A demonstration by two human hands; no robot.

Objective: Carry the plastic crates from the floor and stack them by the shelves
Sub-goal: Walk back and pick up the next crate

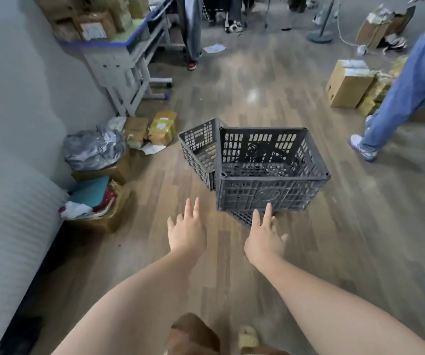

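A dark grey slatted plastic crate [270, 172] stands upright and empty on the wooden floor in the middle of the view. A second crate of the same kind [199, 149] leans tilted against its left side. Part of another crate [242, 217] shows flat beneath the front one. My left hand [187, 230] reaches forward, fingers straight and spread, short of the crates and holding nothing. My right hand [263, 239] is stretched out too, its fingertips at the lower front wall of the upright crate.
A grey metal desk [127, 60] loaded with cardboard boxes stands at the left wall. Bags and parcels [119, 142] lie on the floor below it. Cardboard boxes [349, 83] sit at right, where a person in blue trousers [411, 90] walks. Another person's legs [192, 29] stand at the back.
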